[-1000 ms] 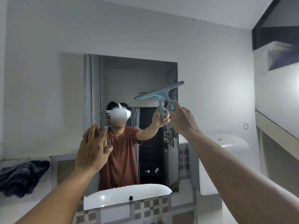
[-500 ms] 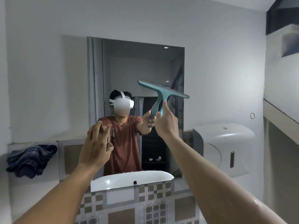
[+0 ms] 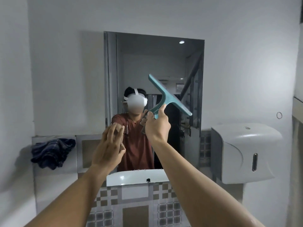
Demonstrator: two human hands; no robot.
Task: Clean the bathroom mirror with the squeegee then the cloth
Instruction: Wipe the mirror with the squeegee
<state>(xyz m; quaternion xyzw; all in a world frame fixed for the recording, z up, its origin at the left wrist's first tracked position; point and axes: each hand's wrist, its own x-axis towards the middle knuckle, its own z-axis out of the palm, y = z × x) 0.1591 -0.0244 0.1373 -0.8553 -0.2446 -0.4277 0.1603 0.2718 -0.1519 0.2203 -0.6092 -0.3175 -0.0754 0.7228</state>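
Note:
The rectangular mirror [image 3: 155, 63] hangs on the grey wall straight ahead and reflects a person in a red shirt. My right hand [image 3: 157, 126] is shut on the handle of a teal squeegee [image 3: 168, 95], held up in front of the mirror's middle with its blade slanting from upper left to lower right. My left hand [image 3: 109, 148] is raised near the mirror's lower left edge, fingers apart and holding nothing. A dark blue checked cloth [image 3: 52, 152] lies crumpled on the ledge to the left of the mirror.
A white paper towel dispenser [image 3: 246, 153] is mounted on the wall to the right of the mirror. Below the mirror runs a ledge [image 3: 136, 176] over a wall of patterned tiles [image 3: 136, 207]. A small ring hook [image 3: 279, 115] sits on the right wall.
My right hand has come down and left with the squeegee, and the blade has turned from tilting up-right to slanting down-right. The view has tipped down. My left hand stays raised.

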